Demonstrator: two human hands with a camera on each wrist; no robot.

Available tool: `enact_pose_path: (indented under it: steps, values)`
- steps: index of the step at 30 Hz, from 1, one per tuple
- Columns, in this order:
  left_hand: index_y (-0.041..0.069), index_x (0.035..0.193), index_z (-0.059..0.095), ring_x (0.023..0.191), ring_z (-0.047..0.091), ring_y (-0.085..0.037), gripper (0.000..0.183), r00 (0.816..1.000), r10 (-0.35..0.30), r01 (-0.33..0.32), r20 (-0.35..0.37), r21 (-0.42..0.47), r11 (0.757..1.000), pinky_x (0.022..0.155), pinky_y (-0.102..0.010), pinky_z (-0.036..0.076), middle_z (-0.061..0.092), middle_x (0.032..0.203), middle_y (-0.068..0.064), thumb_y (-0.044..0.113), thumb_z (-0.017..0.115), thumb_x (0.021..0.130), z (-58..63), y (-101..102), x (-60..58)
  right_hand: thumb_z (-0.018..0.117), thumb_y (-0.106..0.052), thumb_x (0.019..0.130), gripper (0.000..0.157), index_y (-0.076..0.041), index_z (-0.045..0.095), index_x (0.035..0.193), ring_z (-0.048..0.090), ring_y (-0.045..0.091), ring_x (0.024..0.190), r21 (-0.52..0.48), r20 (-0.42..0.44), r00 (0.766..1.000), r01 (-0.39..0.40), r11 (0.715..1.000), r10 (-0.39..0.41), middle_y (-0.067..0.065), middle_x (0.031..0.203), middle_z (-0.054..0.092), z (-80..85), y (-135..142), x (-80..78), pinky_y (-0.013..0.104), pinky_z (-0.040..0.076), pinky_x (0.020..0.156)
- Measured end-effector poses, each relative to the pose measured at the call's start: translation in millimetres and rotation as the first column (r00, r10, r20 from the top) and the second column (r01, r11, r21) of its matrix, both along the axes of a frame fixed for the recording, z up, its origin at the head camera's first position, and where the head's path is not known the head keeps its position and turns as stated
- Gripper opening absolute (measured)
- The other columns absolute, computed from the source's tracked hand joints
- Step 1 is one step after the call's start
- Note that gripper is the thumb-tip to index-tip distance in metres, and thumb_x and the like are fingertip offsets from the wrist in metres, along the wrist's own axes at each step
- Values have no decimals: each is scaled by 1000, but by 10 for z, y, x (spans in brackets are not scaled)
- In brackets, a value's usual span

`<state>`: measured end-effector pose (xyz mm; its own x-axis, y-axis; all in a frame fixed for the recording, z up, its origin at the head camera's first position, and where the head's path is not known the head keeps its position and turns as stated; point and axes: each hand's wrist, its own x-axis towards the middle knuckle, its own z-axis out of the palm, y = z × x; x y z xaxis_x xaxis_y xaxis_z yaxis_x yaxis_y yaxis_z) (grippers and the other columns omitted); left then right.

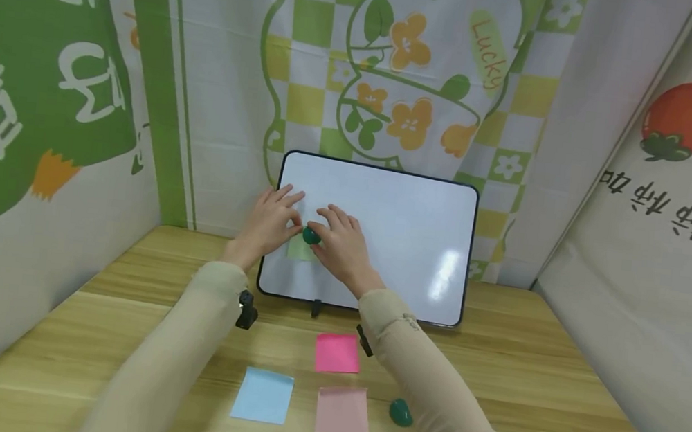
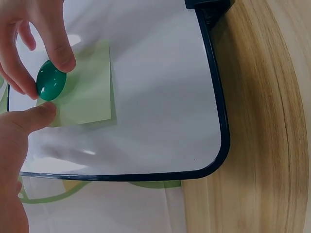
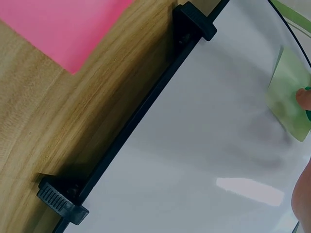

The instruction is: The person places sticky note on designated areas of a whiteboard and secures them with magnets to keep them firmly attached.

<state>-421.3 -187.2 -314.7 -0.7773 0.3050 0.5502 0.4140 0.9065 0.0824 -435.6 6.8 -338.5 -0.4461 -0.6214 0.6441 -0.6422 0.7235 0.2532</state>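
Green magnet: The glossy oval [image 2: 51, 80] sits at the upper edge of a pale green note, its long axis appearing roughly parallel to the whiteboard's bottom edge.
Pale green note: The square [image 2: 86, 90] lies near the whiteboard's left edge, its lower edge nearly parallel to the board's, a shadow beneath.
Right hand: A person's right hand [image 1: 343, 247] pinches the magnet between thumb and forefinger.
Left hand: Thumb and forefinger of the left hand [image 1: 269, 221] close together at the note's upper left corner; whether paper is caught between them cannot be told.
Whiteboard: The dark-rimmed panel [image 1: 403, 239] leans back, black clip [image 1: 315, 308] at its bottom edge.
Table: On the wood [image 1: 519, 372], a bright pink note [image 1: 337, 353] lies nearest the board; blue [image 1: 262, 397] and dusty pink notes [image 1: 342, 413] lie toward the near edge, with a second magnet [image 1: 401, 412] slanting toward the near right corner.
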Motion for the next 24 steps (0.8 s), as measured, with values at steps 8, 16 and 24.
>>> enact_pose_path:
  steps: [8,16,24]
  values:
    - [9,89,78,149,30,-33,13,999,8,-9,-32,-26,1000,124,-56,17,49,152,-9,22,77,87,22,-20,-21,77,-30,87,39,-21,69,125,46,29,139,-4,1,1000,1,1000,-1,7,141,57,5,-34,-31,46,46,107]
    - [9,90,78,149,29,-35,14,1000,14,-15,-21,-35,999,123,-57,18,48,152,-10,23,77,88,-4,-27,-42,77,-31,88,40,-21,68,126,44,28,140,2,32,999,30,1000,-30,6,142,56,3,-42,-57,46,45,109]
    - [10,93,78,150,28,-34,15,999,33,-33,5,-42,999,123,-57,16,48,153,-9,24,76,88,-18,-67,-67,77,-30,87,41,-21,68,126,44,29,140,7,35,999,21,1000,-21,7,142,56,3,-81,-100,46,44,110]
